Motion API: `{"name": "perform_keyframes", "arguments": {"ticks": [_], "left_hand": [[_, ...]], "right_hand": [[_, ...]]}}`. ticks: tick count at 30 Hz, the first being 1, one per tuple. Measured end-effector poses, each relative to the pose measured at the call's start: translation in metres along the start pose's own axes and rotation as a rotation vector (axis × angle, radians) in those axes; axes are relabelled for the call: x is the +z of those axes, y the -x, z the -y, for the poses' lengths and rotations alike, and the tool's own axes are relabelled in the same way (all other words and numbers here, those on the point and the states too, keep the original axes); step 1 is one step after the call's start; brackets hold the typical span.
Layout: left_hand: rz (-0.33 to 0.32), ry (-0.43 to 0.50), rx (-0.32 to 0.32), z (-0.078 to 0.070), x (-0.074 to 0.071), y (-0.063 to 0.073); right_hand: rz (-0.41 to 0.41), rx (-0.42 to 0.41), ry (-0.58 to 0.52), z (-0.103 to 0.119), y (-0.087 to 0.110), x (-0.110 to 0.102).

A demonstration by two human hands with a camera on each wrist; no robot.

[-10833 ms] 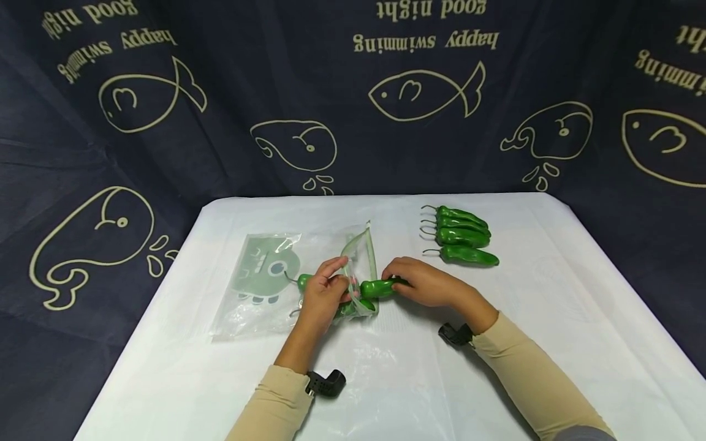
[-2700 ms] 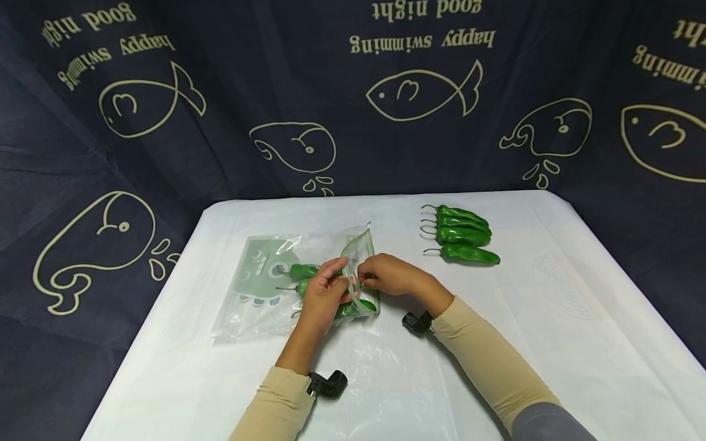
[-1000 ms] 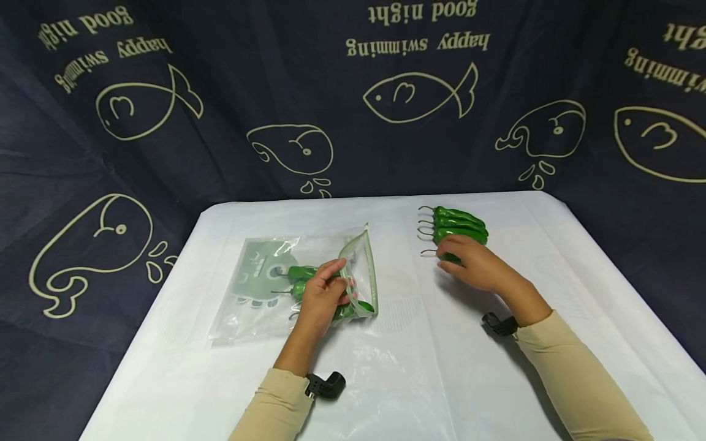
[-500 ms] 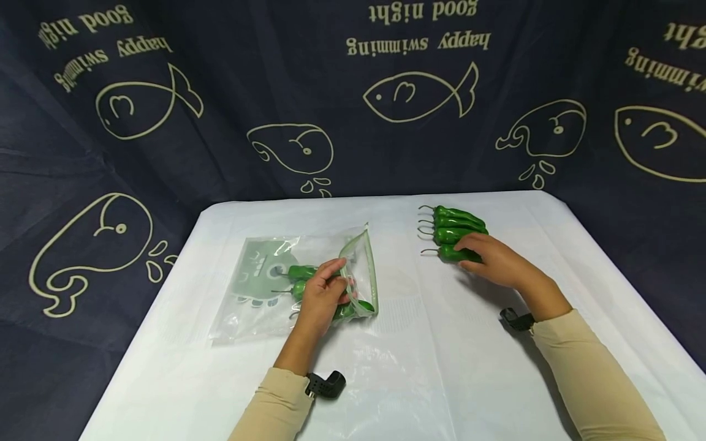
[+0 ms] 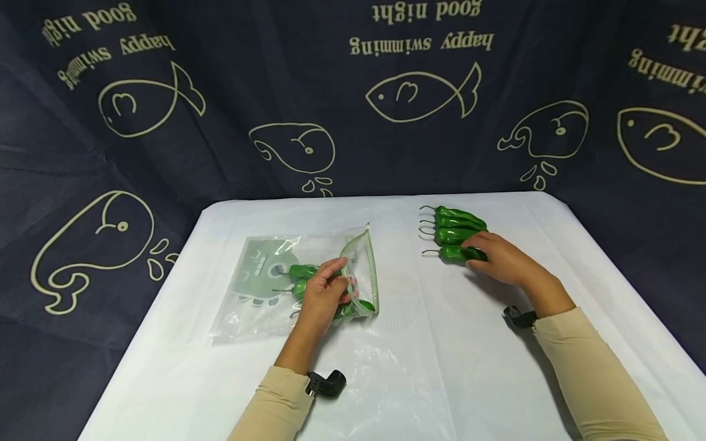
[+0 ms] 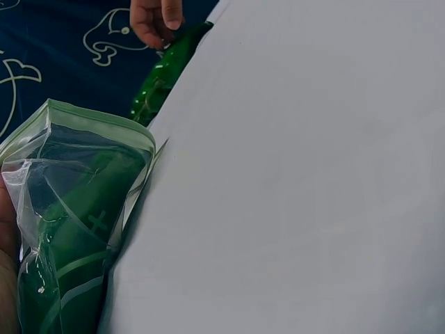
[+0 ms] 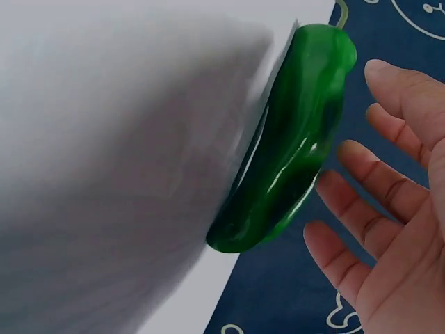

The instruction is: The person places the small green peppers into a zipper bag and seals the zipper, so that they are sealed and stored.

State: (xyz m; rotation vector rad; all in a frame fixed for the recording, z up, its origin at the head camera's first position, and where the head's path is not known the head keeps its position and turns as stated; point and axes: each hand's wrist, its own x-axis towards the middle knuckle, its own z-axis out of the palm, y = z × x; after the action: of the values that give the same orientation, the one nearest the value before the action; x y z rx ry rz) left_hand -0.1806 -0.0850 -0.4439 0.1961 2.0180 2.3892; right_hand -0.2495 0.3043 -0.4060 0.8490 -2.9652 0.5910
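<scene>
My left hand [image 5: 322, 294] pinches the mouth edge of a clear plastic bag [image 5: 325, 242] with a green rim and a printed green creature. Inside it lie several green peppers [image 5: 300, 271], partly covered by that hand. In the left wrist view the bag [image 6: 76, 188] gapes, with green showing through its wall. My right hand [image 5: 504, 260] is over the tip end of the nearest loose green pepper [image 5: 451, 253]. The right wrist view has this pepper [image 7: 285, 146] lying on the white table, beside the spread, loosely bent fingers of the right hand [image 7: 396, 209].
Behind the nearest pepper, several more green peppers [image 5: 452, 236] lie side by side, stems to the left. A white cover lies over the table [image 5: 386, 380]. A dark curtain [image 5: 342, 79] with fish drawings hangs behind the far edge.
The right hand put a pepper through the bag's mouth, then moved right to the loose peppers, shifting slightly toward the nearest one's tip. The left hand has stayed at the bag.
</scene>
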Motion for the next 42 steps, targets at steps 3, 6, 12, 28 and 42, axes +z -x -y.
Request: {"name": "perform_keyframes", "arguments": {"ticks": [3, 6, 12, 28, 42], "left_hand": [[0.002, 0.006, -0.001, 0.0, 0.0, 0.0], [0.004, 0.002, -0.002, 0.001, 0.0, -0.001], [0.002, -0.008, -0.006, 0.001, -0.001, -0.001], [-0.007, -0.02, -0.004, 0.0, -0.001, -0.001], [-0.01, -0.02, -0.008, -0.001, 0.0, -0.001]], "right_hand": [[0.014, 0.009, -0.004, -0.002, 0.0, 0.001], [0.025, 0.012, -0.005, -0.004, 0.0, 0.002], [0.021, 0.01, 0.002, -0.006, -0.003, 0.004], [0.019, 0.005, 0.032, -0.014, -0.011, 0.009], [0.021, 0.021, 0.021, -0.012, -0.012, 0.008]]}}
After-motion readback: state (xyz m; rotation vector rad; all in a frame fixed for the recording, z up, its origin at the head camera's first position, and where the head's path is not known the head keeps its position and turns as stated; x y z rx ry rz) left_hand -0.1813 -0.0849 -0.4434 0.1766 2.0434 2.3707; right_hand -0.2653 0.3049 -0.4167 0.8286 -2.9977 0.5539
